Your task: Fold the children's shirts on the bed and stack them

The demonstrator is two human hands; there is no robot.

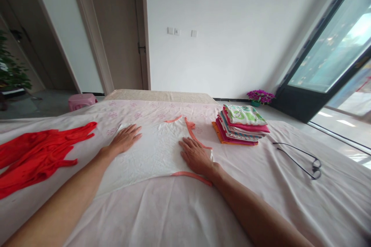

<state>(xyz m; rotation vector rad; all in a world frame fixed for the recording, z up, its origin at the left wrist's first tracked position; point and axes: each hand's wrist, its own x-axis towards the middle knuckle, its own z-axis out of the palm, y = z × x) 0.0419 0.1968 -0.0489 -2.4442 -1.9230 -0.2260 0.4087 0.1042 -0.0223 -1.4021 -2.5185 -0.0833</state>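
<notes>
A white sleeveless top (150, 154) with coral trim lies spread flat on the pale pink sheet (162, 208). Its trimmed neck and armholes point to the right. My left hand (126, 139) rests palm down on the left part of the top, fingers stretched out. Near the neck opening, my right hand (195, 155) also lies flat on the fabric with its fingers extended. Neither hand grips anything. Part of the top's lower left edge is hidden behind my left forearm.
A stack of folded clothes (242, 126) stands right of the top, with glasses (314, 168) farther right. Red garments (37, 150) lie at left. Beyond the bed are a pink stool (82, 101) and purple flowers (260, 96).
</notes>
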